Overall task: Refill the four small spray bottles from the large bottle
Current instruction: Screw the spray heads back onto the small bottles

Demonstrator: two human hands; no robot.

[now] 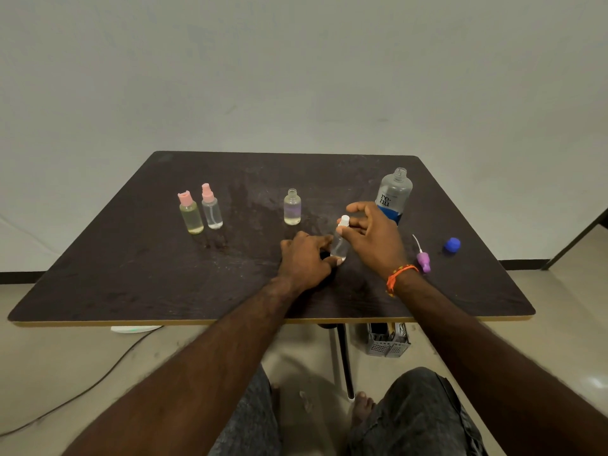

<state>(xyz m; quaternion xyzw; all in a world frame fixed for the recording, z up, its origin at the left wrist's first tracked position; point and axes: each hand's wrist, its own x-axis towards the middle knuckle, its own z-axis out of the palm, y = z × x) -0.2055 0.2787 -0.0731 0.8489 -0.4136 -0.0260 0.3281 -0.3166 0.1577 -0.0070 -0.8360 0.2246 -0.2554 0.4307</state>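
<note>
My left hand [307,258] fingers clamp the clear spray bottle [340,243] base steady on the table [131,274] while right hand [371,236] fingers pinch its white cap [344,220] above, likely for twisting.

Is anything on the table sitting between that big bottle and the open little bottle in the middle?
Nothing visible does. The large bottle and the open small bottle have bare table between them; the hands and the white-capped bottle sit nearer the person.
</note>
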